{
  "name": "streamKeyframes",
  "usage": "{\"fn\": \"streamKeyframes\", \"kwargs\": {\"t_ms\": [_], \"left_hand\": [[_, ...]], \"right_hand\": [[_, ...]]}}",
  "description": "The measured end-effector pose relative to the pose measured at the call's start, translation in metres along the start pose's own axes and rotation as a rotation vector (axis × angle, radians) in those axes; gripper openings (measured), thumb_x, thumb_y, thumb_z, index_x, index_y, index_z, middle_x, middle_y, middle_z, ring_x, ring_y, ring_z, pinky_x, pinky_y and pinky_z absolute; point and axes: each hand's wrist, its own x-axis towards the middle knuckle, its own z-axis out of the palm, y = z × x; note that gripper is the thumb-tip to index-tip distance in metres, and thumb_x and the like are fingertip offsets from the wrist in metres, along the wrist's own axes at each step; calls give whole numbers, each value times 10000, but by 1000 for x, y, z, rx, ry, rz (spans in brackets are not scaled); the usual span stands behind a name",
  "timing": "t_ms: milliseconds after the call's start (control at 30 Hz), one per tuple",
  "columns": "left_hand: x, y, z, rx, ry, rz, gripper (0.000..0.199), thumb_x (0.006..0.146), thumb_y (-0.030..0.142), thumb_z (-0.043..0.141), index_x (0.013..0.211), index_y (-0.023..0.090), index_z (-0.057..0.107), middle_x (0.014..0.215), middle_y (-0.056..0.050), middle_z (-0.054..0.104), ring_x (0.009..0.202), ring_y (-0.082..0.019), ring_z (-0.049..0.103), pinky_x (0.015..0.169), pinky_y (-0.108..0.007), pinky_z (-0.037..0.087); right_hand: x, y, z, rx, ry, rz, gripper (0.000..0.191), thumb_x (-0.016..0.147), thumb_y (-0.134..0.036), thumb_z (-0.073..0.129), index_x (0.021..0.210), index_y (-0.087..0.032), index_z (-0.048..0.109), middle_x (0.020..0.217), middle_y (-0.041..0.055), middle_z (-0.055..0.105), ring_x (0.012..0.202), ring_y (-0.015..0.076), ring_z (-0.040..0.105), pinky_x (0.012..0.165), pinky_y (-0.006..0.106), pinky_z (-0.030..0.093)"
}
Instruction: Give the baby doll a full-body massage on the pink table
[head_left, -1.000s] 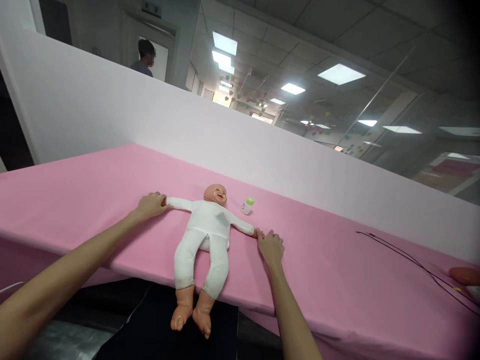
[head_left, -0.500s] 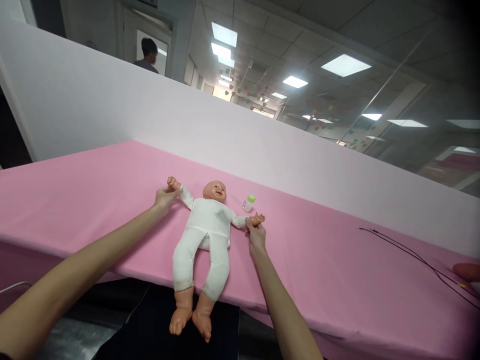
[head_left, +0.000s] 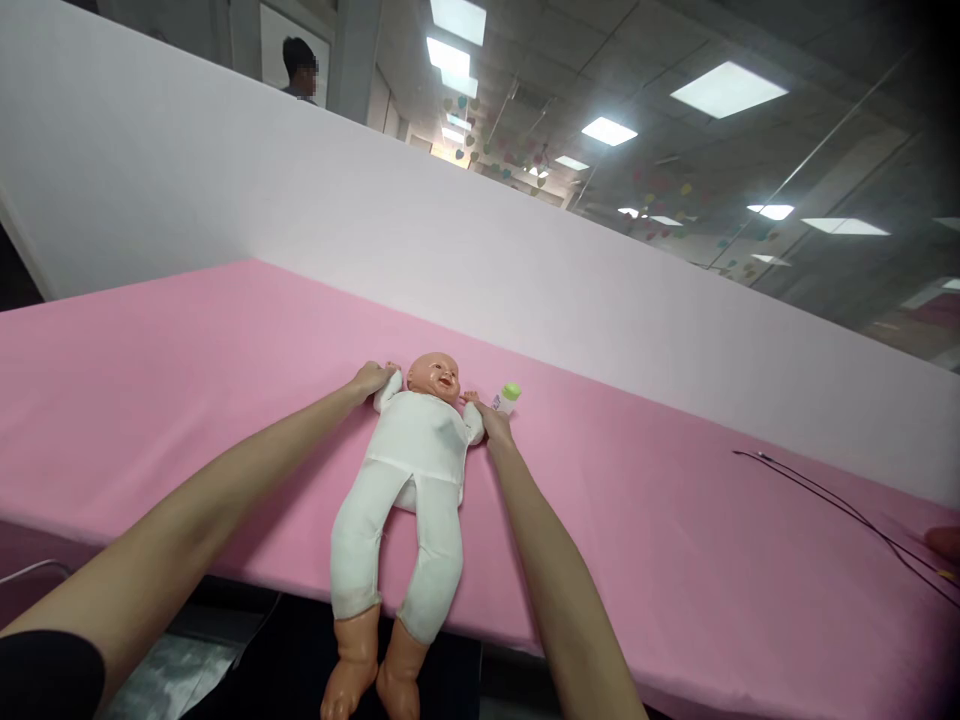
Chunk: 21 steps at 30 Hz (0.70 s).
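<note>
A doll (head_left: 417, 440) lay, head far, feet near, between left hand (head_left: 372, 379) and right hand (head_left: 496, 424), each clasping its bent arm.

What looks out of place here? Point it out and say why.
The doll has both feet out past the edge of the pink-covered table, which looks odd since its body lies on top. No spill shows.

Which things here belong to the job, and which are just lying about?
In use:
Baby doll, arms held by left hand and right hand
Pink surface beneath it

Seemingly just lying about:
Green-capped bottle
Dark cables
Brownish object at right edge, unclear
</note>
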Motion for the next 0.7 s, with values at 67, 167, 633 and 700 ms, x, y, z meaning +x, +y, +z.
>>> {"fn": "streamKeyframes", "kwargs": {"t_ms": [67, 167, 633, 700], "left_hand": [[3, 1, 1, 38, -6, -18, 297, 702, 275, 851, 608, 219, 575, 486, -22, 586, 569, -213, 600, 550, -307, 414], [0, 6, -1, 53, -41, -14, 323, 674, 307, 888, 587, 204, 595, 489, -44, 595, 583, -235, 619, 553, -319, 427], [-95, -4, -81, 397, -602, 752, 260, 836, 520, 740, 725, 285, 758, 788, -76, 736, 855, -256, 702, 972, -384, 513], [-98, -6, -83, 435, -638, 780, 288, 858, 514, 715, 678, 290, 729, 717, -67, 703, 801, -246, 694, 965, -384, 513]], "right_hand": [[4, 2, 0, -10, -10, 76, 135, 745, -280, 796, 763, -184, 703, 752, 111, 747, 870, 304, 735, 770, 422, 633], [2, -5, -1, 23, -51, 94, 160, 759, -295, 808, 842, -180, 734, 887, 137, 783, 972, 319, 740, 839, 433, 634], [-120, -18, -97, -467, -625, -543, 249, 954, -422, 685, 1145, -304, 792, 1324, 87, 718, 1310, 323, 591, 1170, 530, 424], [-123, -15, -97, -497, -624, -565, 262, 987, -440, 634, 1155, -316, 791, 1330, 81, 721, 1321, 325, 588, 1182, 549, 410]]}}
